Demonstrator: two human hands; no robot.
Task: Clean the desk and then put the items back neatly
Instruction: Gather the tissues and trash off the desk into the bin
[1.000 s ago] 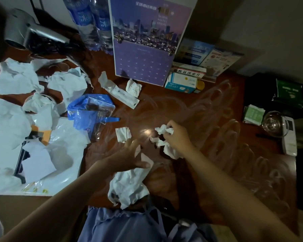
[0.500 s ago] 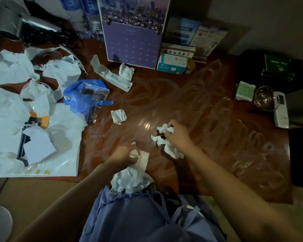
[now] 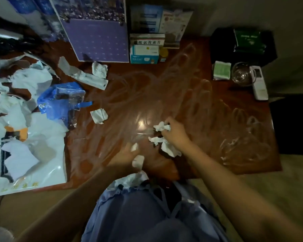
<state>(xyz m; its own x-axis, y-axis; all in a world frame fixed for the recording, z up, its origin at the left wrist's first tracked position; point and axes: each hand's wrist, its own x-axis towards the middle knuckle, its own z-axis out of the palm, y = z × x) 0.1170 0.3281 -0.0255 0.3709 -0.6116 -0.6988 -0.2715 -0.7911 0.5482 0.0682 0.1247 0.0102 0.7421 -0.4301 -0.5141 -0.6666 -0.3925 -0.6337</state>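
- The left hand [image 3: 125, 158] is gripping white tissue [image 3: 138, 161] at the near edge of the desk [image 3: 191, 105].
- The right hand [image 3: 175, 132] is clutching crumpled wipes [image 3: 162, 137] mid-desk.
- A calendar [image 3: 98, 39] is standing at the back.

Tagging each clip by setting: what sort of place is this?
Probably a hotel room or bedroom desk, not an office. A wooden desk against a wall holds a calendar, medicine boxes, and a glass beside a remote.

Two hands [image 3: 124, 158] [image 3: 176, 132]; two boxes [image 3: 144, 54] [image 3: 147, 39]; one calendar [image 3: 98, 41]; perhaps two bottles [image 3: 40, 13] [image 3: 18, 7].
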